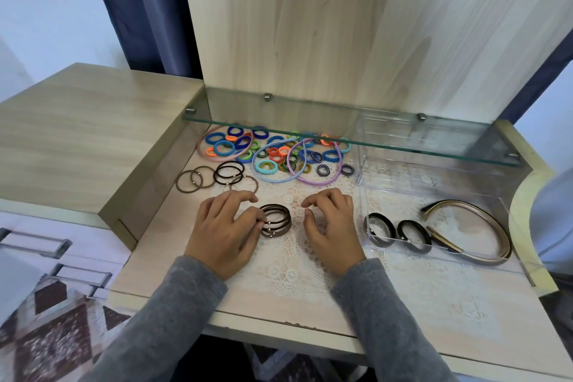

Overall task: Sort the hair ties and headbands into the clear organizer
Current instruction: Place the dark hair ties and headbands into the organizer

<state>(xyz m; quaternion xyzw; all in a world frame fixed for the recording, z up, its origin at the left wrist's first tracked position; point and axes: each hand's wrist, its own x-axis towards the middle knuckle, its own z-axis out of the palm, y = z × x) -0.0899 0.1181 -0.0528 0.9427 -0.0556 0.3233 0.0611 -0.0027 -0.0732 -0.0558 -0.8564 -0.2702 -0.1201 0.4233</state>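
My left hand (226, 228) pinches a stack of brown hair ties (277, 219) that lies on the lace mat. My right hand (331, 226) hovers just right of the stack with curled fingers and holds nothing. The clear organizer (369, 170) stands at the right; it holds two black hair ties (381, 228) and a gold-and-black headband (483, 226). A heap of coloured hair ties (273, 150) with pink, blue and purple headbands (313, 164) lies at the back under the glass shelf. Loose brown and black ties (214, 177) lie to the left of my hands.
A glass shelf (341, 139) overhangs the back of the desk. A raised wooden side unit (93, 133) borders the left. A wooden back panel rises behind. Drawers with metal handles (34, 245) sit lower left, above a patterned rug.
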